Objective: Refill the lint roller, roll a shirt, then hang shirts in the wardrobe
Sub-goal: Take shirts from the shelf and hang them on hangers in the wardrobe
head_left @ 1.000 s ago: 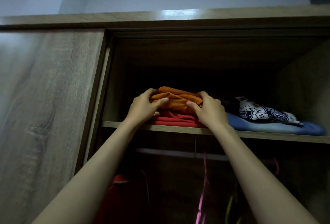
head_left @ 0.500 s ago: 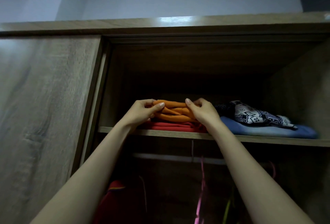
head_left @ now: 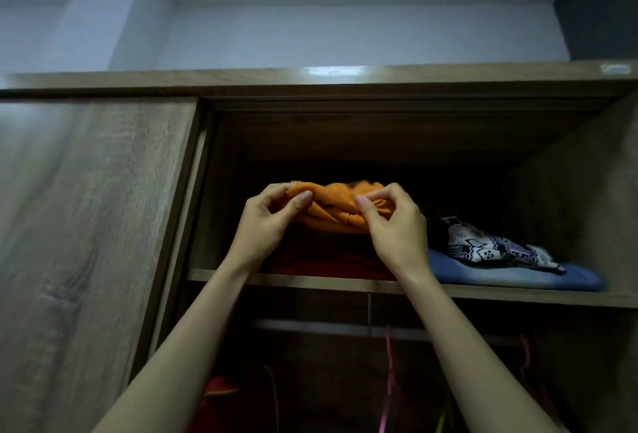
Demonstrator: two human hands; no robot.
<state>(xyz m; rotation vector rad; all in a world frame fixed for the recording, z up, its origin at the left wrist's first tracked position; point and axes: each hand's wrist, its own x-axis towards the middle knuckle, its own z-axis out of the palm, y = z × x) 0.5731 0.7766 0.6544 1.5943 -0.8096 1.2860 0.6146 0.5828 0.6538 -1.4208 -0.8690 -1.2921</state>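
Around both hands stands the open wardrobe [head_left: 103,225], its shelf [head_left: 518,294] just below the wrists. Left hand [head_left: 266,225] and right hand [head_left: 393,229] each pinch the bunched orange shirt [head_left: 335,204], held just above a red folded garment [head_left: 328,263]. Right of the hands: one blue garment [head_left: 518,273], one patterned garment [head_left: 490,246] on top — four pieces counted. Below the hands, one rail [head_left: 328,327], pink hangers [head_left: 390,363]. Judgement: hanging stage; this shirt not yet hung. Lint roller not visible.

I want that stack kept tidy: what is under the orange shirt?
Both hands, left and right, hold the orange shirt raised above folded red clothing on the shelf. How many red pieces is hidden in shadow.
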